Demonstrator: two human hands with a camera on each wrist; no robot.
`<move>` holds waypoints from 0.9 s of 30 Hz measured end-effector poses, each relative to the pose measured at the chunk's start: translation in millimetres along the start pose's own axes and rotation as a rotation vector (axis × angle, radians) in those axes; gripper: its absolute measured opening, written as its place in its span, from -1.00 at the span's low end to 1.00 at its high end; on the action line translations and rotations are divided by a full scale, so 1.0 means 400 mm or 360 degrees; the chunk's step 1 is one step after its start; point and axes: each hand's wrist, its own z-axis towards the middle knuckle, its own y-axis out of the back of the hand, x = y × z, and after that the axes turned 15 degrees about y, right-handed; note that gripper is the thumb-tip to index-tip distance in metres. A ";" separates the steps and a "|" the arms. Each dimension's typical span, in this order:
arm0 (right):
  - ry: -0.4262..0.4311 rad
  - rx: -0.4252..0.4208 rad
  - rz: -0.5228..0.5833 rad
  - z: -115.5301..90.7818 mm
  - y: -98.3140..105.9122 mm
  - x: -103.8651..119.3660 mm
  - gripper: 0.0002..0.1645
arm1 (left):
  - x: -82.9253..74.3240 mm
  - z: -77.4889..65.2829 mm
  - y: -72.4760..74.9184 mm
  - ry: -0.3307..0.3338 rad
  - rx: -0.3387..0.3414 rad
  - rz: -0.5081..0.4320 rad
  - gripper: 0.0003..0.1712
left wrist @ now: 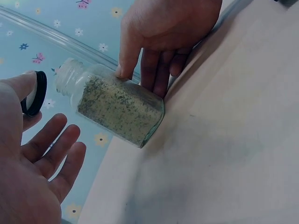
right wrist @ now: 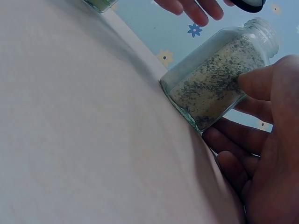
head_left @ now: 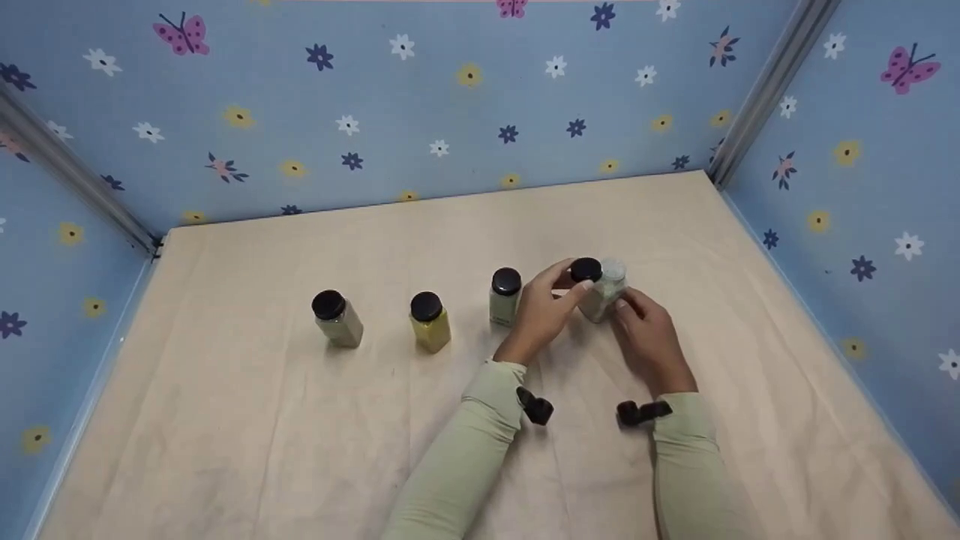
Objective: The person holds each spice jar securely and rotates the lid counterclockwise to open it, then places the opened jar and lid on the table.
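Observation:
My right hand (head_left: pixel 654 334) grips a clear glass jar (left wrist: pixel 119 105) of pale seasoning flecked with green, thumb on one side and fingers on the other. The jar's threaded mouth is uncovered, and its base is close to the cloth. Between thumb and finger, my left hand (head_left: pixel 544 307) pinches the black screw cap (left wrist: pixel 35 93), held apart from the mouth at its left. The other left fingers are spread loosely. Just left of that hand stands a capped jar (head_left: pixel 504 301) with greenish contents, partly behind the wrist.
Farther left on the beige cloth (head_left: pixel 225 420) stand a black-capped jar of yellow contents (head_left: pixel 430 330) and another of grey-green contents (head_left: pixel 341 326). Blue flowered panels (head_left: pixel 420 97) close off the back and sides. Each sleeve cuff carries a small black camera (head_left: pixel 536 407).

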 end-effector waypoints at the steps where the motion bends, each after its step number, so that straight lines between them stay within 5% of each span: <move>1: -0.0007 0.0000 0.0000 0.000 0.000 0.001 -0.42 | 0.000 -0.002 0.002 -0.0002 -0.0003 0.0000 -0.40; 18: -0.0044 -0.0013 0.0026 0.004 0.009 0.007 -0.45 | -0.004 -0.040 0.016 -0.0066 0.0071 0.0051 -0.50; 27: 0.0085 -0.0027 -0.0031 -0.003 0.003 0.007 -0.58 | 0.013 -0.064 0.017 -0.0028 0.0087 -0.0005 -0.55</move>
